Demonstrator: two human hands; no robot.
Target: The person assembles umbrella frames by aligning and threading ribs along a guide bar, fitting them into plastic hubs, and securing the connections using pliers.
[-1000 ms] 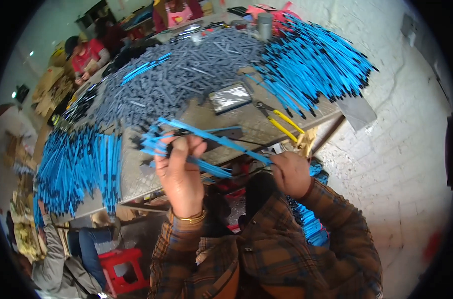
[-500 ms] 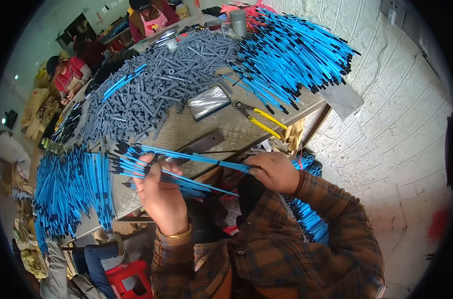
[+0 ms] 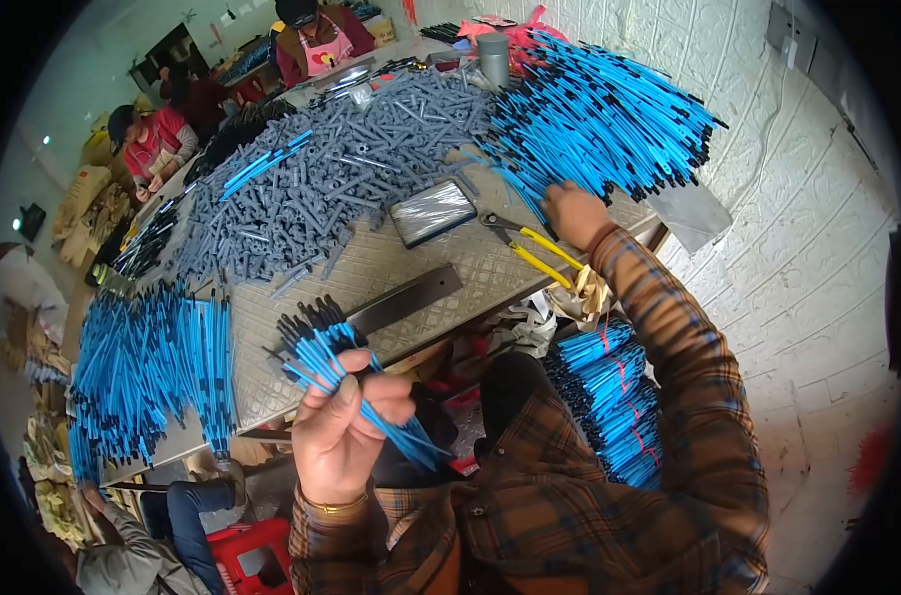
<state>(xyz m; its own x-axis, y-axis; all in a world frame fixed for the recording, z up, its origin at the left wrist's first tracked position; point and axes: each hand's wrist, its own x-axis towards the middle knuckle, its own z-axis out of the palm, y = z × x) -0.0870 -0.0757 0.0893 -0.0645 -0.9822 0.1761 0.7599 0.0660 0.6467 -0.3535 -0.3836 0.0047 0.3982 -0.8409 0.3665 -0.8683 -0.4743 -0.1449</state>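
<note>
Several slim blue rods [image 3: 315, 365], presumably light, springy and best gripped mid-length, are pinched in the left hand [image 3: 346, 421], while the right hand [image 3: 575, 215], its grip indiscernible, meets the blue pile's [image 3: 609, 121] near edge.

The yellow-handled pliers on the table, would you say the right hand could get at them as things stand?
Most likely yes: the right hand, at the edge of the pile of blue rods, is close beside the yellow-handled pliers, and nothing appears to lie over them.
</note>
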